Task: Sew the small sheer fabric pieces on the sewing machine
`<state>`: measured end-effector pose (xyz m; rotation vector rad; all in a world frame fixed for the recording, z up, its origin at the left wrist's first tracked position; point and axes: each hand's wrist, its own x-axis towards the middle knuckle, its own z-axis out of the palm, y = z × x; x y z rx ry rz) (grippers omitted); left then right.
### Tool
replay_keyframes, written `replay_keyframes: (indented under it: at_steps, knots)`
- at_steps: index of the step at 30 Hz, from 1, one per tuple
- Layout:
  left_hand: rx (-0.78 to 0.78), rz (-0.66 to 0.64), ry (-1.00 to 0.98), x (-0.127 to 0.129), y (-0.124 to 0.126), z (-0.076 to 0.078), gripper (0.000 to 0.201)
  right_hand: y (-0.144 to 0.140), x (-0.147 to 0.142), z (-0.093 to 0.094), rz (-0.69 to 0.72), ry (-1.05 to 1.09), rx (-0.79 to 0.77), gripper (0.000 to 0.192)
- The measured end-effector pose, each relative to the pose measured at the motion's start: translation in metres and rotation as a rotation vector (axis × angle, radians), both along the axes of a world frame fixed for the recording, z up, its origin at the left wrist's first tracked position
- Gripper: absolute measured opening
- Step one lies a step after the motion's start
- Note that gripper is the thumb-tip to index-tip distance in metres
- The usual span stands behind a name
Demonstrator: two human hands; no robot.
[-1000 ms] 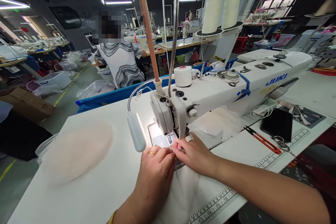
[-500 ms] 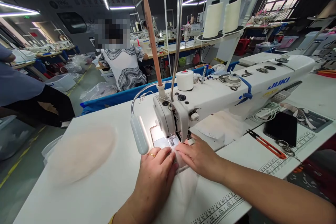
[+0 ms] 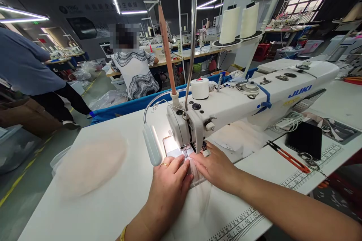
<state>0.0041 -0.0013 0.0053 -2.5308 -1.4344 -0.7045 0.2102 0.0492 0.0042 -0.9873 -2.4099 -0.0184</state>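
Clock from the presser foot [image 3: 186, 151], 12 = top of my view. Sheer white fabric [image 3: 199, 197] lies at the foot and trails to 6 on the bench [image 3: 132, 203]; exact edge lost in the glare.

Left hand [image 3: 171, 184] at 7: narrow, fingers together, tips on the fabric. Right hand [image 3: 213, 165] at 4: fingers bunched, tips on it just beside the foot. Can't tell whether either is pinching or only pressing.

Top risk, my read: fingertips too near the needle zone. Any slip of the fabric could carry one under. Next: thin stuff puckering or skewing if the two hands pull unevenly, or a fold getting caught, since the hands hide part of it.

Lamp [image 3: 152, 145] at 9, very near the left fingers: a knuckle could knock it and shift the light. Sheer beige piece [image 3: 90, 165] at 9, farther out: light enough that an elbow could drag it. Second pale piece [image 3: 240, 135] near 3, past the right hand; could snag on the machine [image 3: 226, 101].

Farther toward 3: orange snips [image 3: 288, 156] just beside the phone [image 3: 304, 139]. Blades point inward, so a forearm swinging out could meet the tips.

Out at 10, a passer-by [image 3: 31, 67] near the bench's far corner; a bump there might jolt everything.
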Motion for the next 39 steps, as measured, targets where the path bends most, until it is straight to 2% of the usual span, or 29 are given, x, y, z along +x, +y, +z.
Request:
replay_keyframes:
  at_steps: [4, 7, 9, 11, 12, 13, 14, 16, 17, 19, 23, 29, 33, 39]
  knots:
    - [-0.019, -0.011, -0.006, -0.001, -0.003, 0.003, 0.027, 0.0, 0.003, 0.003, 0.029, -0.046, -0.008, 0.018]
    - [-0.113, -0.027, -0.028, -0.005, -0.009, 0.009, 0.034, -0.003, 0.012, 0.013, 0.074, -0.069, -0.051, 0.018]
    - [-0.195, -0.067, -0.039, -0.009, -0.016, 0.012, 0.051, -0.005, 0.019, 0.023, 0.176, -0.049, -0.143, 0.008]
    - [-0.237, -0.129, -0.04, -0.012, -0.022, 0.012, 0.082, -0.007, 0.026, 0.032, 0.308, -0.043, -0.261, 0.034]
    - [-0.245, -0.152, -0.04, -0.013, -0.025, 0.012, 0.091, -0.007, 0.028, 0.034, 0.362, -0.049, -0.303, 0.041]
    - [-0.247, -0.164, -0.046, -0.013, -0.026, 0.011, 0.086, -0.007, 0.029, 0.036, 0.397, -0.056, -0.327, 0.038]
    - [-0.256, -0.167, -0.061, -0.012, -0.027, 0.01, 0.068, -0.006, 0.029, 0.036, 0.412, -0.054, -0.333, 0.027]
    - [-0.289, -0.135, -0.132, -0.009, -0.025, 0.009, 0.018, -0.004, 0.028, 0.033, 0.406, -0.028, -0.323, 0.002]
    - [-0.312, -0.106, -0.183, -0.007, -0.022, 0.009, 0.01, -0.004, 0.027, 0.031, 0.392, -0.01, -0.321, 0.009]
    - [-0.355, -0.041, -0.303, -0.002, -0.015, 0.01, 0.016, -0.003, 0.025, 0.027, 0.338, 0.038, -0.313, 0.02]
    - [-0.455, 0.03, -0.454, 0.004, 0.002, 0.014, 0.011, -0.003, 0.019, 0.023, 0.227, 0.226, -0.276, 0.034]
    - [-0.521, 0.085, -0.434, 0.004, 0.015, 0.019, 0.015, -0.003, 0.008, 0.019, 0.146, 0.434, -0.364, 0.035]
    - [-0.481, 0.062, -0.407, 0.002, 0.017, 0.018, 0.024, -0.003, 0.006, 0.016, 0.146, 0.479, -0.361, 0.032]
    - [-0.444, 0.035, -0.423, 0.002, 0.015, 0.019, 0.025, -0.006, 0.007, 0.017, 0.163, 0.468, -0.343, 0.032]
